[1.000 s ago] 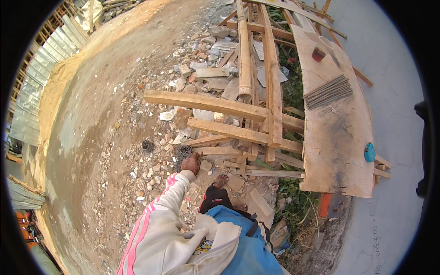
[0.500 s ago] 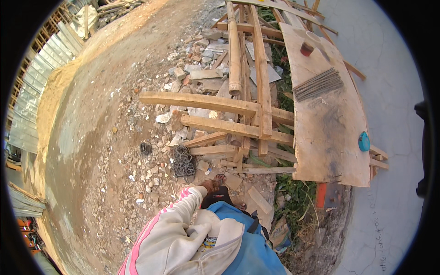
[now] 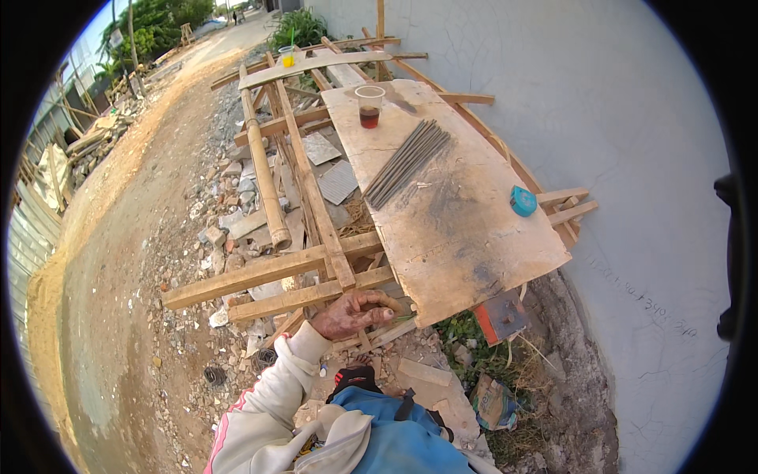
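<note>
Desk [image 3: 505, 241] first: bare board, its near-left corner just beside the left hand [image 3: 353, 314]. Left hand hangs by that corner and the lower beam [image 3: 288, 302], fingers loosely curled; can't tell if it touches either or pinches anything. Right hand out of view, so can't tell its state.

Step in hand, my read: a reach at the desk's near end, no clear grasp. Any move over the board calls for lifting clear of the corner and steering round the loose stuff.

On the desk: dark rods [image 3: 407, 163] bundled at a slant mid-board, cup [image 3: 369, 108] with red-brown liquid just beyond, teal tape measure [image 3: 523, 201] by the right edge.

Outward: bamboo pole [image 3: 264, 186] left, cracked grey wall [image 3: 632, 134] right, wire coil [image 3: 214, 375] on the ground.
</note>
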Available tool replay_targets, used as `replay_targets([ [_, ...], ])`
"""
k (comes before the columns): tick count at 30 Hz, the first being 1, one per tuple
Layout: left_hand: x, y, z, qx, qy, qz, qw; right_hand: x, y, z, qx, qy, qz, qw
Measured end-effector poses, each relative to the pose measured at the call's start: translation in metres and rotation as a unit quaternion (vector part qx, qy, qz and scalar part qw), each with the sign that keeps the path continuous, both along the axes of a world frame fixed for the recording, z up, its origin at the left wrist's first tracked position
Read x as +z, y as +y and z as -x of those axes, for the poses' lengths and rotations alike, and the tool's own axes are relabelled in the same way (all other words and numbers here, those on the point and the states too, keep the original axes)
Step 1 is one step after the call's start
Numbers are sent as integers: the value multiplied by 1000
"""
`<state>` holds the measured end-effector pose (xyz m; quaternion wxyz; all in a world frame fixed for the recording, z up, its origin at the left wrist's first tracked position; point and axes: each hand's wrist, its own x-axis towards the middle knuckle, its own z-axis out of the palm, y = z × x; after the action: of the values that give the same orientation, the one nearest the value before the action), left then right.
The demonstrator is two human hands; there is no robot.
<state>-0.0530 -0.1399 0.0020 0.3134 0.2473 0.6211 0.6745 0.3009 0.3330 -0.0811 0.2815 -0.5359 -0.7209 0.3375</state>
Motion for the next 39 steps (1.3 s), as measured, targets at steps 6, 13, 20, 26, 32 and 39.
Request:
replay_targets([
  [6,49,44,197,178,268,176,930,69,10,-24,-81,-18,-94,992],
  [13,38,96,309,197,335,530,753,56,-56,-27,-153,-29,-105,982],
  [20,22,102,347,172,278,556,764,-17,-161,0,-187,-28,-77,979],
  [26,-9,95,377,194,214,428,856,-49,-213,20,-189,-32,-70,979],
  [32,-37,88,393,237,238,327,883,-60,-231,34,-186,-25,-79,979],
  [39,-55,63,395,213,237,165,933,-70,-240,35,-177,-21,-103,978],
])
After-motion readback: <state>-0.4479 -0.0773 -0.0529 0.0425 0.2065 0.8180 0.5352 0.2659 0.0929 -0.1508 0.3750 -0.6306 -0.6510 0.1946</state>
